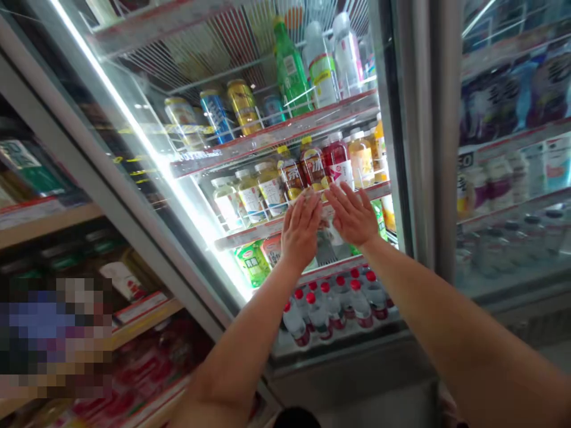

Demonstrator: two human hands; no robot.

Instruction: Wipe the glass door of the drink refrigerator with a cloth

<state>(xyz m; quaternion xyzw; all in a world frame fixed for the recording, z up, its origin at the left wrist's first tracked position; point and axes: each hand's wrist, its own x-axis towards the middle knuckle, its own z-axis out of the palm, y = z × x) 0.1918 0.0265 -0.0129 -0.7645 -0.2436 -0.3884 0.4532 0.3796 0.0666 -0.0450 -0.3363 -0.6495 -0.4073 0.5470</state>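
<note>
Both of my arms reach out toward a lit drinks fridge. My left hand (301, 230) is stretched out, palm away from me, in front of the middle shelf's front edge. Close beside it on the right, my right hand (353, 216) has its fingers extended and slightly spread. Neither holds anything; I cannot tell whether they touch anything. Just beyond the fingertips stand a dark tea bottle (291, 171) with a yellow cap, another tea bottle (314, 165) and a red drink bottle (338, 156). Pale drink bottles (270, 189) stand to their left.
Above are cans (243, 107) and a green bottle (289, 71). Green packs (252, 263) sit lower left, with red-capped bottles (317, 314) at the bottom. A metal door frame (439, 137) separates another fridge section on the right. Wooden shelves (49, 223) with goods stand left.
</note>
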